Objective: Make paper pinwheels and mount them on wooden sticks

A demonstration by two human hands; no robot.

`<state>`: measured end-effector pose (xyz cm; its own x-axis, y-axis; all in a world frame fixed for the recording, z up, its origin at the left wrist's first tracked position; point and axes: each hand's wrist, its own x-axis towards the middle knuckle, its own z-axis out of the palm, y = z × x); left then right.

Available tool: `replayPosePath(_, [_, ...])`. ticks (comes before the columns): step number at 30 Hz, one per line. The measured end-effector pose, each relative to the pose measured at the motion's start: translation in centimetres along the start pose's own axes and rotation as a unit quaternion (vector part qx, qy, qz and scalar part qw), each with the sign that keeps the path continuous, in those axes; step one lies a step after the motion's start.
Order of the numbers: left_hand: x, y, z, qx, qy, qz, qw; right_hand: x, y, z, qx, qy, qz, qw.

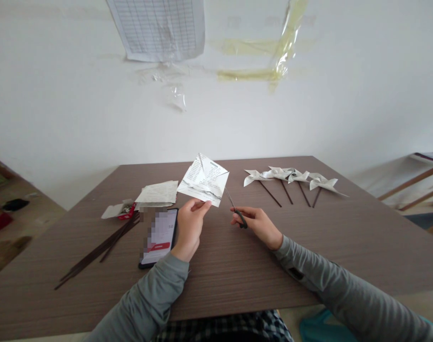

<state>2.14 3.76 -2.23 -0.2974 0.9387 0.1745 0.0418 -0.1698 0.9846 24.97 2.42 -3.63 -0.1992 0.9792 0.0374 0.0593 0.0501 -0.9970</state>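
My left hand point(192, 223) pinches the lower edge of a square sheet of printed paper point(206, 178), held up above the table. Creases and slits run across the sheet. In my right hand point(259, 224) is a pair of scissors point(239, 216) with dark handles, my fingers in the loops. The blades point up and left, their tips close to the paper's right corner; whether they touch it I cannot tell. Several paper pinwheels point(297, 175) on dark sticks lie at the back right. Left of my left hand is a stack of paper sheets point(157, 194).
A phone point(161, 240) lies beside my left forearm. Further left are several thin dark sticks point(98, 247) and an opened small red box point(126, 210). The brown table point(230, 275) meets a white wall point(216, 118) with taped paper point(162, 28).
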Motion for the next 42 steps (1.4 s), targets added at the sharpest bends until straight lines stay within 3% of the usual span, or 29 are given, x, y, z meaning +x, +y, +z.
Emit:
replayPosePath(12, [0.0, 0.1, 0.1, -0.005, 0.0, 0.001, 1.0, -0.4, -0.7, 0.4, 0.025, -0.077, 0.003, 0.997])
replayPosePath(42, [-0.7, 1.1, 0.8, -0.067, 0.017, -0.01, 0.998, -0.6, -0.3, 0.6, 0.024, -0.159, 0.027, 0.987])
